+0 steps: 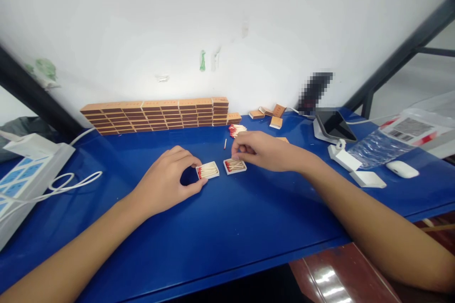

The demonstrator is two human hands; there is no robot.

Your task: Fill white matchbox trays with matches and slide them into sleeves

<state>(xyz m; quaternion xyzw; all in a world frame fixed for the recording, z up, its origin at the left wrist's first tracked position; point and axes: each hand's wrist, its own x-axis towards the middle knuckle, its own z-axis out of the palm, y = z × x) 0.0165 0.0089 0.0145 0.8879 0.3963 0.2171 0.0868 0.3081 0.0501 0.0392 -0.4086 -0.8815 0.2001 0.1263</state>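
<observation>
Lying side by side at the middle of the blue desk (220, 227) are two small open trays. The left tray (208, 170) and the right tray (235, 165) are each filled with red-tipped matches laid flat. In the left tray the heads point to 9 o'clock.

The left hand (167, 182) comes in from 8 o'clock and holds the left tray, thumb on its near edge and fingers curled over its far edge. The right hand (265, 151) comes in from 4 o'clock and sits at the far right corner of the right tray. Its fingertips are bunched narrowly together; whether they pinch a match cannot be told.

At 12 o'clock from the trays a single match (225, 143) lies alone. Just beyond it is a loose pile of matches (237, 129).

Further towards 11 o'clock, a long wall of stacked matchboxes (156, 116) runs along the white wall. At 1 o'clock a few loose boxes (276, 122) lie scattered.

Out at 3 o'clock are a dark phone (336, 125), a white stand (343, 156), a clear plastic bag (377, 147) and a small white oval device (402, 169). At 9 o'clock a power strip (24, 175) sits on the desk edge, with its white cable (71, 182) looped beside it.
</observation>
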